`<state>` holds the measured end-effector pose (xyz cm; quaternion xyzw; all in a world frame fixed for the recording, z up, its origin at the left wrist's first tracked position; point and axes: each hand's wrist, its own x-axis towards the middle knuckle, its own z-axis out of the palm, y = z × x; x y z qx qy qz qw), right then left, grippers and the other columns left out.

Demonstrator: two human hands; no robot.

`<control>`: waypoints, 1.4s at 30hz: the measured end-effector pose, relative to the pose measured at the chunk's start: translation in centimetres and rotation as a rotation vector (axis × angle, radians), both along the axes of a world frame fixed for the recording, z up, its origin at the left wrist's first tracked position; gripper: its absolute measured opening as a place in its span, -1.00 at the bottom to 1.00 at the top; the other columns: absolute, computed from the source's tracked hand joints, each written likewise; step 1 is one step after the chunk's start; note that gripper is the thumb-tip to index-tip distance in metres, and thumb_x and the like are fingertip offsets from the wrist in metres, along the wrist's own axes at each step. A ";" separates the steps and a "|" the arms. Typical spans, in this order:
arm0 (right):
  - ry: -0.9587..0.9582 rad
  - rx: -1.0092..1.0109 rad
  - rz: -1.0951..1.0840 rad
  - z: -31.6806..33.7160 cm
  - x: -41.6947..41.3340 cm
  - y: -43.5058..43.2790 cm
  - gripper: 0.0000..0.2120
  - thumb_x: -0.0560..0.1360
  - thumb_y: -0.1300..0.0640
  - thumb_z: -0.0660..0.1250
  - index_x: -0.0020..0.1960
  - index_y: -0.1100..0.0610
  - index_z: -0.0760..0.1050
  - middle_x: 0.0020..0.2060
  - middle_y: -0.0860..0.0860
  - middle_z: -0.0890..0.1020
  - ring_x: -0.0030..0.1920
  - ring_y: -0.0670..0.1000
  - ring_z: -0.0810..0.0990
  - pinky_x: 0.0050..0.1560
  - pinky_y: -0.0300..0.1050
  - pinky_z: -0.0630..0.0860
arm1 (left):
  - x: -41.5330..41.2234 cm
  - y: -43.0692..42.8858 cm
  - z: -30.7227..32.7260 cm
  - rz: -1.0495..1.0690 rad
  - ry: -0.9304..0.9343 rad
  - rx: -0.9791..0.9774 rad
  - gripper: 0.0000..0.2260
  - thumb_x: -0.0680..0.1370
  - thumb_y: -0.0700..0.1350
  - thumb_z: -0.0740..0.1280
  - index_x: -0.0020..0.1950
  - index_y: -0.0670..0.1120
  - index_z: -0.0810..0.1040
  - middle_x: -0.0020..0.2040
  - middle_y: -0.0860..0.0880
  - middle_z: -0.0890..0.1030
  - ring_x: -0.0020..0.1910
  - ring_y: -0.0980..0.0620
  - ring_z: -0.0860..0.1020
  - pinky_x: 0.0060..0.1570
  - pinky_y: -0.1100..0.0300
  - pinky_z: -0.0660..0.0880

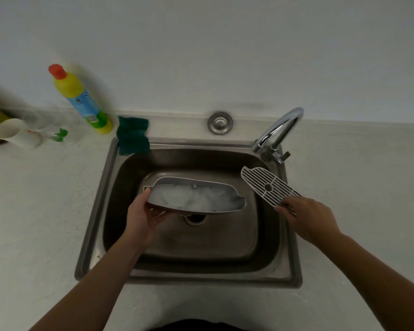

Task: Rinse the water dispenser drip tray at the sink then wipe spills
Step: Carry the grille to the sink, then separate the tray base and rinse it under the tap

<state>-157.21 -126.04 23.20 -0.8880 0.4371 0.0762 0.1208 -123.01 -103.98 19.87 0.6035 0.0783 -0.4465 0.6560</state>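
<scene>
My left hand (142, 215) grips the left end of the grey drip tray (196, 197), held over the middle of the steel sink (93, 211) above the drain. The tray's hollow faces me and looks wet or foamy inside. My right hand (307, 217) holds the white slotted grille (267, 186) by its near end, above the sink's right rim. The chrome tap (281, 131) stands at the sink's back right corner. I see no water running from it.
A dark green cloth (132, 134) lies over the sink's back left corner. A yellow bottle with a red cap (78, 96) stands by the wall. A white cup (17, 132) and clear glasses (55, 130) sit at the far left. A round steel cap (220, 122) sits behind the sink.
</scene>
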 end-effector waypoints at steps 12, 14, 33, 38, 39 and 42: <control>-0.059 -0.013 -0.173 -4.7 -3.7 0.8 -0.82 0.59 -0.13 0.33 -0.06 -0.09 0.38 -0.34 -0.20 0.47 -0.38 -0.23 0.46 -0.42 -0.28 0.31 | -0.4 -0.6 2.8 -0.090 -0.376 0.073 -0.42 0.47 0.18 0.40 0.41 -0.08 0.47 0.28 -0.14 0.57 0.24 -0.14 0.61 0.11 -0.13 0.67; -0.069 -0.010 -0.189 -4.8 -3.7 0.9 -0.81 0.59 -0.12 0.33 -0.06 -0.08 0.37 -0.34 -0.20 0.45 -0.38 -0.24 0.44 -0.43 -0.29 0.29 | -0.5 -0.8 3.9 -0.111 -0.416 0.053 -0.46 0.48 0.19 0.40 0.37 -0.06 0.50 0.26 -0.13 0.59 0.23 -0.12 0.62 0.13 -0.14 0.66; -0.040 0.023 -0.234 -4.7 -5.3 1.1 -0.79 0.60 -0.11 0.33 -0.02 -0.02 0.35 -0.34 -0.14 0.49 -0.40 -0.17 0.50 -0.42 -0.26 0.35 | -2.0 -1.2 9.8 -0.714 -1.322 -0.115 -0.47 0.53 0.13 0.42 0.44 0.02 0.40 0.27 0.12 0.58 0.23 0.21 0.59 0.12 0.28 0.60; -0.041 0.036 -0.247 -4.5 -5.3 1.3 -0.81 0.61 -0.09 0.31 0.02 -0.01 0.36 -0.33 -0.13 0.50 -0.38 -0.15 0.52 -0.39 -0.21 0.44 | -1.9 -1.0 10.4 -0.790 -1.418 -0.085 -0.46 0.51 0.21 0.40 0.45 0.20 0.32 0.25 0.21 0.53 0.18 0.35 0.55 0.12 0.37 0.55; -0.038 0.036 -0.251 -4.6 -5.4 1.3 -0.81 0.61 -0.09 0.30 0.03 -0.01 0.36 -0.32 -0.12 0.51 -0.38 -0.15 0.52 -0.37 -0.19 0.48 | -1.9 -0.9 10.3 -0.789 -1.427 -0.091 -0.45 0.52 0.19 0.41 0.46 0.20 0.31 0.25 0.22 0.52 0.19 0.37 0.54 0.12 0.43 0.52; -0.042 0.027 -0.253 -4.6 -5.6 1.4 -0.82 0.61 -0.08 0.31 0.02 -0.01 0.37 -0.32 -0.12 0.52 -0.38 -0.14 0.53 -0.36 -0.19 0.50 | -2.1 -0.8 10.0 -0.859 -1.451 -0.042 -0.39 0.51 0.16 0.45 0.51 0.11 0.33 0.26 0.18 0.54 0.17 0.32 0.56 0.13 0.35 0.54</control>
